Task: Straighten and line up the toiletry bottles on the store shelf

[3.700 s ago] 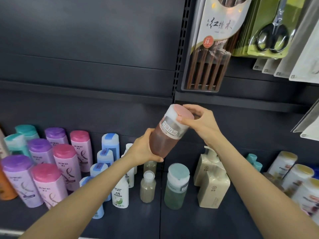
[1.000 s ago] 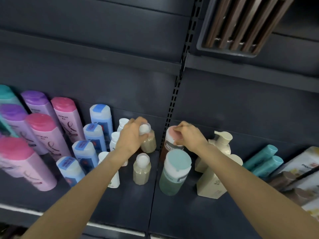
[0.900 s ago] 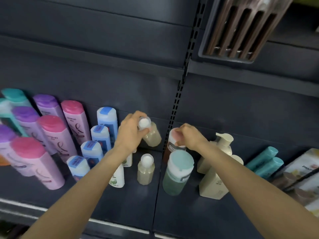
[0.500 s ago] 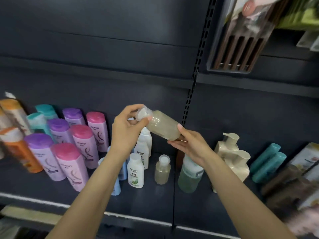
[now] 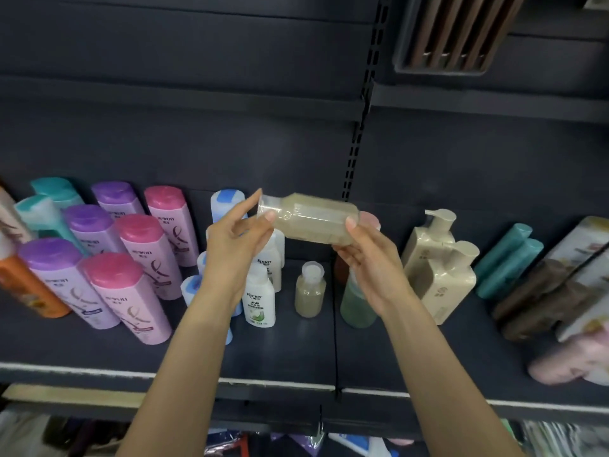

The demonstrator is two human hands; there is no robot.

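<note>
A small clear bottle of beige liquid lies on its side in the air above the shelf. My left hand pinches its capped end and my right hand holds its base. Below stand a matching small beige bottle, white Rocien bottles, a green bottle partly behind my right wrist, and a brown bottle with a pink cap behind the held one.
Pink and purple shampoo bottles fill the left, with blue-capped ones behind my left hand. Cream pump bottles and teal tubes stand right. A chopstick pack hangs above.
Both hands set the brown pink-capped bottle on the shelf. My left hand then lifted the small beige bottle, my right hand joined at its base, and it now lies level.
</note>
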